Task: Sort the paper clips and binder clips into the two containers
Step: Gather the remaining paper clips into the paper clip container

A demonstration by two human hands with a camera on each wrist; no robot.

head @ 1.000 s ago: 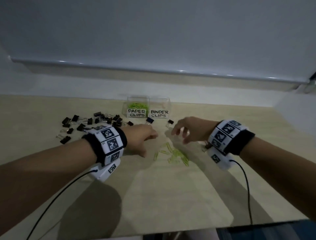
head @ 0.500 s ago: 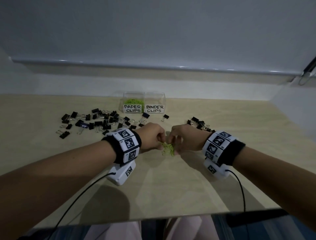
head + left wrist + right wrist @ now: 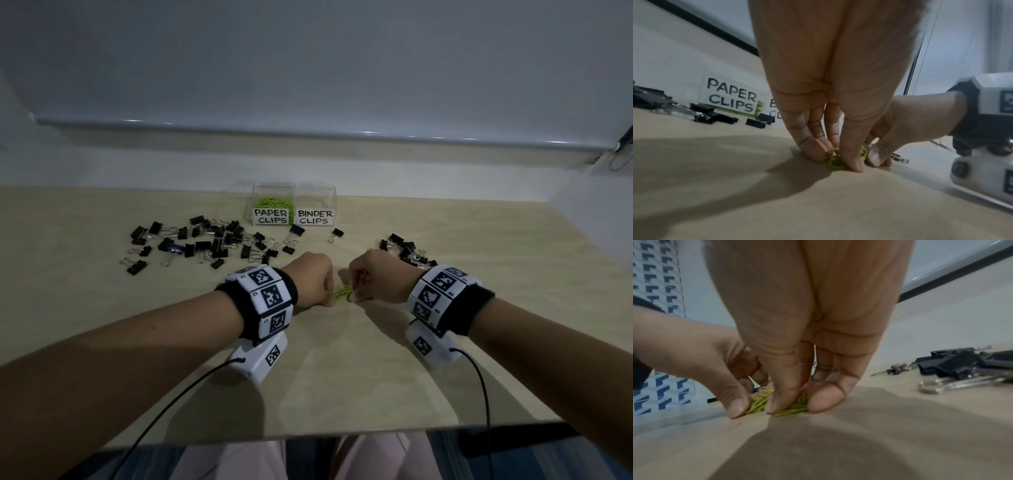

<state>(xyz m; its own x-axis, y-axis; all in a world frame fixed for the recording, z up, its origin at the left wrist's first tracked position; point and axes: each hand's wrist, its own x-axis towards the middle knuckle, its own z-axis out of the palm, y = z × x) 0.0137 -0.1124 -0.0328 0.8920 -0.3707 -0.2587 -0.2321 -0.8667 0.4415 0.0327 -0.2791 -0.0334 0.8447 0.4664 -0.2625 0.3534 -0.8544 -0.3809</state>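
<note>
A small heap of green paper clips [image 3: 340,293] lies on the wooden table between my two hands. My left hand [image 3: 313,282] and right hand [image 3: 371,281] both pinch the heap from either side, fingertips down on the table. The left wrist view shows the green paper clips [image 3: 835,160] squeezed between my fingers and thumb. In the right wrist view the green paper clips [image 3: 764,400] sit under my fingertips. Two clear boxes stand at the back: the PAPER CLIPS container [image 3: 272,209] holds green clips, and the BINDER CLIPS container [image 3: 317,209] beside it looks empty.
Several black binder clips [image 3: 202,245] are scattered at the back left, and a smaller group of binder clips [image 3: 407,250] lies at the back right. A white wall rises behind the table [image 3: 342,377]. Cables run from both wrist units toward the near edge.
The loose green clips were spread out on the table a second ago; both hands have drawn together and gathered them into one heap, which they now pinch.
</note>
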